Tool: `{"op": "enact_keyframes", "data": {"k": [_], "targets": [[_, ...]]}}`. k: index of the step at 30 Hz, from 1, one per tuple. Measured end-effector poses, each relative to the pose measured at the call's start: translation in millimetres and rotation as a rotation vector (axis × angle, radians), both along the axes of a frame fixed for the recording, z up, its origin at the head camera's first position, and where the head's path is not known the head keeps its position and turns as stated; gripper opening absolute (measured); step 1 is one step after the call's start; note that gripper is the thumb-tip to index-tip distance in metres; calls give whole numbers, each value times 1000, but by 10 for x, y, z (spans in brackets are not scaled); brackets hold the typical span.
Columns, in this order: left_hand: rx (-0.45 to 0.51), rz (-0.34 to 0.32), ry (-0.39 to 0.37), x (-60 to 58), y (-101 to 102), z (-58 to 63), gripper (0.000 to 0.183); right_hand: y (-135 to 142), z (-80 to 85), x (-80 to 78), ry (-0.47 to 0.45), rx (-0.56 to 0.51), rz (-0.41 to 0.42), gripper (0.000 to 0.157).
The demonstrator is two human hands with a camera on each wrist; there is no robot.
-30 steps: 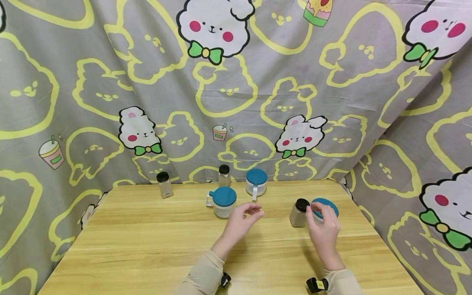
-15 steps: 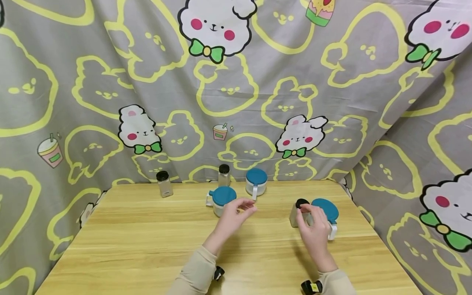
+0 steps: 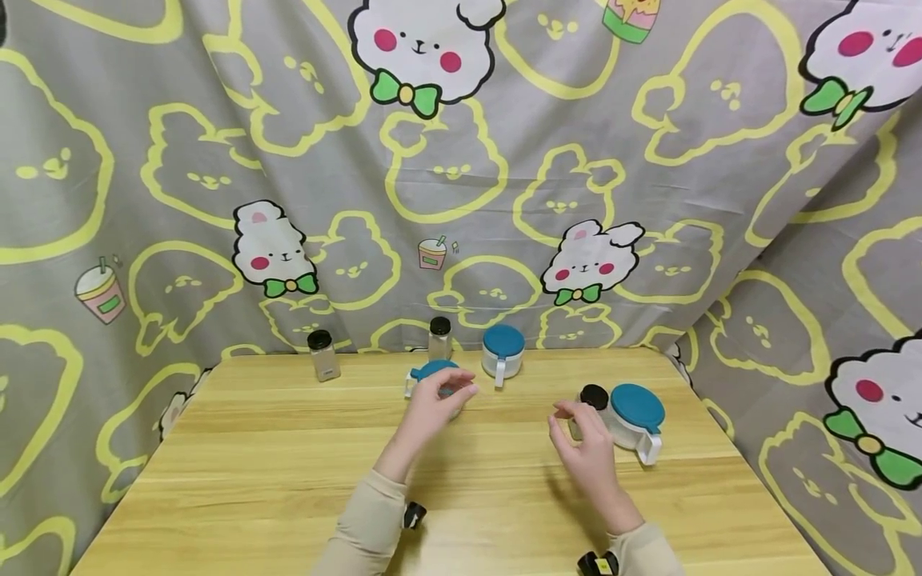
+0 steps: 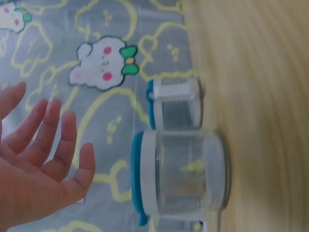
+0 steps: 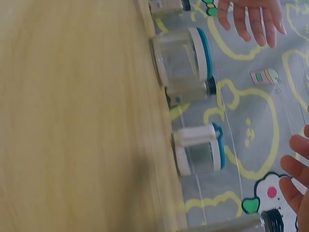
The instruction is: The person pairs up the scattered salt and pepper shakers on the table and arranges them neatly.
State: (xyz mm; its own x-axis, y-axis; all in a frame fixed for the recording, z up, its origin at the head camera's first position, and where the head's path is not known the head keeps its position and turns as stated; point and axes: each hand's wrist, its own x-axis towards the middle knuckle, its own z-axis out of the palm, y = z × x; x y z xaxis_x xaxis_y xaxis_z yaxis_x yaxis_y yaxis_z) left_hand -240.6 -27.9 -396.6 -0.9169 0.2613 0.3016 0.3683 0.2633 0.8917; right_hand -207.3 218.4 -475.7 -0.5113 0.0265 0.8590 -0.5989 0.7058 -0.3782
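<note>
My left hand (image 3: 430, 412) hovers just in front of a glass jar with a blue lid (image 3: 434, 367), partly hiding it. Its fingers are loosely bent and hold nothing. In the left wrist view that hand (image 4: 46, 169) is apart from the jar's blue-and-white lid (image 4: 143, 174). My right hand (image 3: 587, 450) is raised before a small bottle with a black cap (image 3: 594, 397) and covers much of its body. Nothing is between its relaxed fingers. Right of it stands a wider blue-lidded jar (image 3: 637, 406) whose white handle points toward me.
Another blue-lidded jar (image 3: 502, 352) with a white handle stands at the back of the wooden table (image 3: 288, 480). Near it is a black-capped bottle (image 3: 440, 339); a similar bottle (image 3: 323, 357) stands at the back left. A patterned curtain (image 3: 346, 184) hangs behind the table.
Both hands have drifted left, the left one now overlapping the middle jar. The right hand has come off the wider jar in view, uncovering its handle. The jars and bottles stay put.
</note>
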Motion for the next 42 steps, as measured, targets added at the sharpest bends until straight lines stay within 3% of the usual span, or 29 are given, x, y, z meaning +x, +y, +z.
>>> {"op": "enact_keyframes", "data": {"k": [2,9,17,22,33,36,42], "targets": [[4,11,-4,-5,-43,32,21,-47,-13,3,-19,21,-2,24],[8,66,3,-258,-190,-249,28,-215,-65,-2,-57,59,29,25],[2,71,-18,-296,-323,-226,45,-379,-86,-39,-100,65,43,24],[-21,69,-21,-303,-404,-215,41,-479,-91,-74,-96,92,36,26],[-33,94,-31,-354,-632,-181,38,-651,-59,-146,-225,98,15,32],[-29,109,-46,-339,-683,-136,34,-706,-48,-159,-242,91,21,33],[-43,128,-33,-186,-747,57,30,-812,-50,-184,-257,80,27,34]]}}
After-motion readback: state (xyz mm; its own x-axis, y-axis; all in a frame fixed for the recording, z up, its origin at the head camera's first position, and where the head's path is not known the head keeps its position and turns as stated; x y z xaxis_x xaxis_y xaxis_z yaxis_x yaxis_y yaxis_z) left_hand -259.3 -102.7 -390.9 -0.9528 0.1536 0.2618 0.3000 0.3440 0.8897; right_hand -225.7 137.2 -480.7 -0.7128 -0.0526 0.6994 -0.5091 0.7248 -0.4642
